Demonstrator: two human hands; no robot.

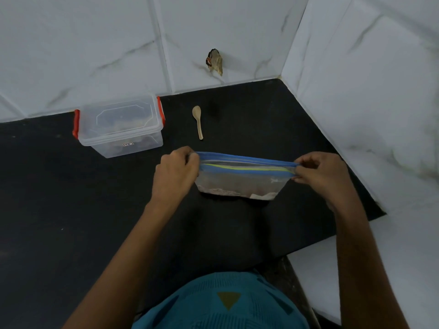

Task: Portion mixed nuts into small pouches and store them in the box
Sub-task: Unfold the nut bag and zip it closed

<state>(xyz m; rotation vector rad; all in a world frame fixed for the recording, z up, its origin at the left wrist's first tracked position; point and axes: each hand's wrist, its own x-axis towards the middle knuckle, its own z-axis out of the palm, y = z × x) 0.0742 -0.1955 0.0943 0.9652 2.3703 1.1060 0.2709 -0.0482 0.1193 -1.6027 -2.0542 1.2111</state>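
At the far left, a clear plastic storage box [121, 126] with red side latches sits on the black countertop [47, 198], close to the white marble-patterned wall tiles [95, 43]. Its clear lid is on, and some dark contents show dimly through the wall. Just right of the box, a small wooden spoon [198, 121] lies on the counter, bowl toward the wall.

Nearer the person, the left hand [177, 170] pinches the left end of a clear zip-lock pouch [242, 179] at its blue closure strip. The pouch stands upright on the counter, its mouth stretched taut between the two hands, with mixed nuts [232, 192] settled along the bottom. The right hand [318, 173] pinches the right end of the same strip, fingers curled round it.

On the wall above the spoon, a broken patch [215, 61] shows in a tile. A teal patterned shirt [225, 305] fills the lower edge.
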